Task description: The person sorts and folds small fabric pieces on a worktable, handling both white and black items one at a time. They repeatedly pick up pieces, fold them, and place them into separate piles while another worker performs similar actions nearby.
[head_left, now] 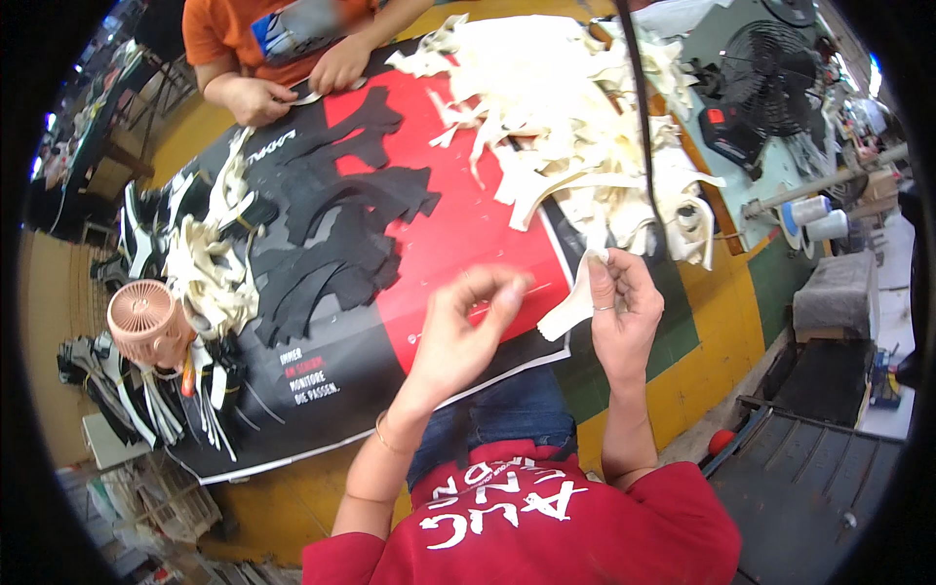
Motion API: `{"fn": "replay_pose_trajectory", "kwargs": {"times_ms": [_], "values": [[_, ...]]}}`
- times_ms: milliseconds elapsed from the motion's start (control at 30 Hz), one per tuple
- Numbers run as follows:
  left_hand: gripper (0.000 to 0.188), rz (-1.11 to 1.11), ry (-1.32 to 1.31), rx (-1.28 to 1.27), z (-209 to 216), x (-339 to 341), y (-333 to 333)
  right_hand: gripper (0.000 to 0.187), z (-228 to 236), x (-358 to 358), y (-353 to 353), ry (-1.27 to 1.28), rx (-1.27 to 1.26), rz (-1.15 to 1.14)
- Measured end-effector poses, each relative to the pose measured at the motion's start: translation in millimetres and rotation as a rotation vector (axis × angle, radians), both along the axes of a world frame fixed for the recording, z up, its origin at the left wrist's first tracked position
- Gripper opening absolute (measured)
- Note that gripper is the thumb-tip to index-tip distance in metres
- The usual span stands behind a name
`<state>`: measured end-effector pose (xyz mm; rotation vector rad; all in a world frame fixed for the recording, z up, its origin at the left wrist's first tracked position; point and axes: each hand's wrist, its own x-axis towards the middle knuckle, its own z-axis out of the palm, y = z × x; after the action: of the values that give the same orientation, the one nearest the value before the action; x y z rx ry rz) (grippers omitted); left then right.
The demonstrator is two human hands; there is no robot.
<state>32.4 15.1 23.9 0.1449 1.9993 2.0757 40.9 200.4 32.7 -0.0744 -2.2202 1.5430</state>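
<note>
My right hand (626,307), a ring on one finger, is closed with thumb and fingers pinching the upper end of a cream cut fabric piece (573,308). The piece hangs down and leftward, its wider end jagged along the edge. To its left, over the red part of the table cover (429,263), is my left hand (473,317). Its thumb and forefinger come together, and the other fingers are curled and slightly smeared. Whatever sits in that pinch is too small to make out. Beyond my right hand lies a large heap of cream fabric pieces (565,97).
Black fabric pieces (341,219) lie overlapping at mid-table. Leftward are a smaller cream pile (200,263), a pink fan (146,322) and bundled strips (146,395). Across the table, a person in orange (283,49) handles a pale strip. A black fan (770,78) and thread spools (809,214) stand at right.
</note>
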Motion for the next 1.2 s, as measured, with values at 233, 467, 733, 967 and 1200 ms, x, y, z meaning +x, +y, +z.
{"fn": "replay_pose_trajectory", "kwargs": {"times_ms": [233,467,733,967,1200], "values": [[0.024,0.079,-0.301,0.228,2,53,-19,0.016,-12,4,-24,-0.043,-0.097,0.114],[0.014,0.143,-0.160,0.227,3,59,-16,0.018,-20,5,-35,-0.033,-0.135,0.113],[0.013,0.372,0.370,-0.351,4,55,-16,0.010,15,33,-37,-0.121,0.141,0.304],[0.018,0.283,0.344,-0.290,7,61,-11,0.009,10,39,-41,-0.290,0.038,0.507],[0.019,0.268,0.347,-0.310,6,63,-12,0.010,11,35,-34,-0.230,0.162,0.581]]}}
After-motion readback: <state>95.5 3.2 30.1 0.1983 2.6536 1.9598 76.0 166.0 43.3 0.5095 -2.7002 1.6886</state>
